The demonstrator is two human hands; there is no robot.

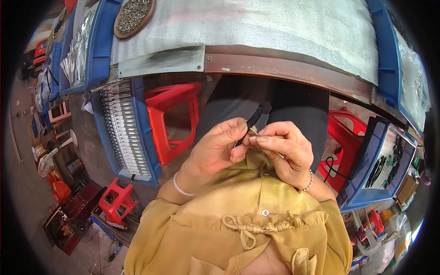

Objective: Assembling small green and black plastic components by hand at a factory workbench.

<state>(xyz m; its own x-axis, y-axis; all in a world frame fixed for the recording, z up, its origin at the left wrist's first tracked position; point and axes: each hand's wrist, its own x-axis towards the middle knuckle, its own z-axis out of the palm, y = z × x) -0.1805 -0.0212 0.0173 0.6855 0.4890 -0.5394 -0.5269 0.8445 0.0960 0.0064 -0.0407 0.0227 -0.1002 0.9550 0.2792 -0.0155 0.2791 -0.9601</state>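
Observation:
Both my hands are held together over my lap, just in front of the table edge. My left hand [221, 143] is closed, with thumb and fingers pinching a slim black part [253, 120] that has a rounded end pointing up and away. Close against it, my right hand [289, 149] pinches a thin metal rod [254, 132] between thumb and fingertips. The rod's tip is next to the black part, but whether they touch I cannot tell. My fingers hide the lower end of the black part.
Ahead is a table [275, 27] covered in pale foam sheet, bearing a round dish [133, 17] of small metal pieces. Blue bins stand around me: one with rows of metal parts [123, 133], another with black and green pieces [385, 165]. Red stools [172, 119] flank my legs.

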